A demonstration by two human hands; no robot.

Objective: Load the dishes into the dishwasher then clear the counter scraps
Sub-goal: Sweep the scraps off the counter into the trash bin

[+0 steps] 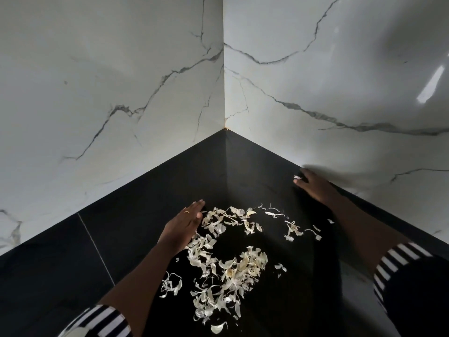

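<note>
On the counter [116, 234], scraps [228, 261] lie between flat left hand [182, 227]; right hand [315, 186] pinches one.

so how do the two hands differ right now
The left hand lies flat with fingers together at the edge of the pile of peels; the right hand reaches farther back, by the wall. The left wears a ring; none shows on the right. The right touches one stray peel; the left meets the pile. Both are over the black counter, with striped sleeves.
</note>
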